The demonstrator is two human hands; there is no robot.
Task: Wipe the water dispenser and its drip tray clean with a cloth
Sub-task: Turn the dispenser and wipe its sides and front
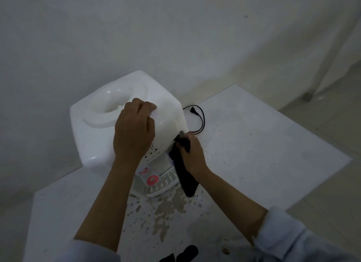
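A white tabletop water dispenser point(93, 136) stands on a white table point(263, 148), its round bottle well facing up. My left hand point(134, 129) grips the dispenser's top front edge. My right hand point(192, 154) holds a black cloth point(182, 174) pressed against the dispenser's right front side; the cloth hangs down over the slotted drip tray point(162, 183). A red tap point(152, 179) shows above the tray, and part of a second one point(144, 171) lies behind my left wrist.
A black power cord point(199, 119) with its plug lies loose on the table behind the dispenser. Brownish worn patches and specks point(166, 211) mark the table in front of the tray. A dark object point(185, 253) sits at the near edge. A white wall stands close behind.
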